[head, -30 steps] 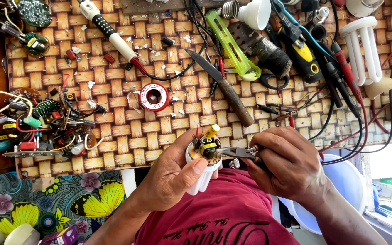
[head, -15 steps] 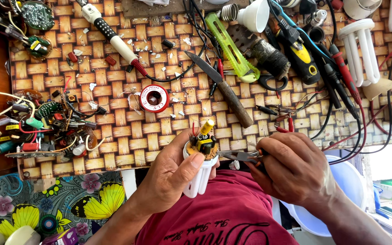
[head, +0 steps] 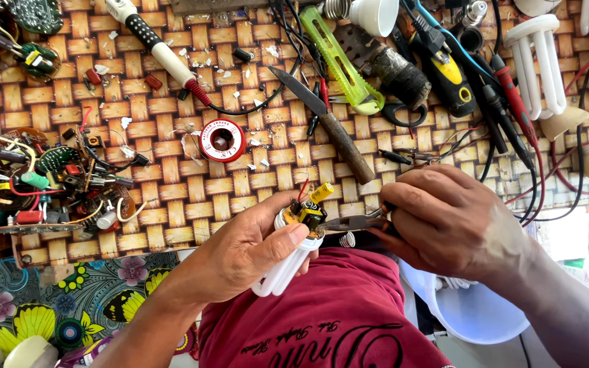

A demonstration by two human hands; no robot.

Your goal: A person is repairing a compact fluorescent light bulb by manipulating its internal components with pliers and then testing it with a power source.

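My left hand grips an opened white fluorescent lamp, tubes pointing toward my lap, its small circuit board with a yellow capacitor exposed on top. My right hand is closed on a pair of needle-nose pliers, whose tips reach the edge of the circuit board. Both hands hover over my red shirt, just in front of the woven mat.
On the mat lie a soldering iron, a red solder spool, a knife, a green cutter, a yellow-black tool, multimeter probes, spare lamp tubes and a pile of electronic parts. A white bowl sits by my right forearm.
The lamp has shifted slightly in my left hand, and the pliers' tips have closed in on the circuit board. Both hands stay in nearly the same place.
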